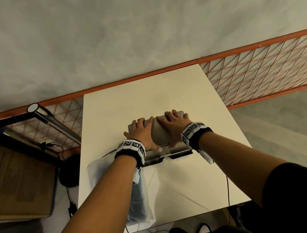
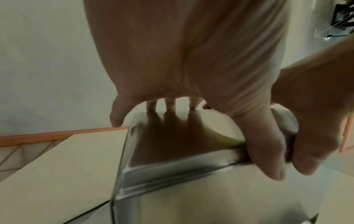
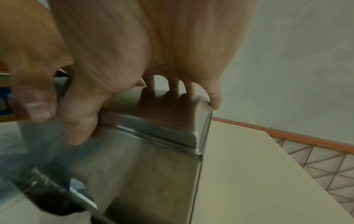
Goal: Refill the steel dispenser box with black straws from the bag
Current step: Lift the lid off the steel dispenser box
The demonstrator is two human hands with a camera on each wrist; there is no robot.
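Mid-frame, left hand (image 1: 143, 134) and right hand (image 1: 175, 126) grip the steel box (image 1: 158, 134) on a cream table (image 1: 146, 101); orange fence (image 1: 261, 72), grey floor (image 1: 135, 29) above.

A cream tabletop (image 1: 165, 94) carries 2 things: the steel dispenser box (image 1: 159, 133) near its middle and – just beside it, toward the near-left edge – a clear plastic bag (image 1: 140, 204).

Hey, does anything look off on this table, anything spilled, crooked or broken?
Nothing stands out. The steel dispenser box sits upright on the table, its lid held by the left hand and right hand. The bag of black straws lies flat near the left front edge; no loose straws show.
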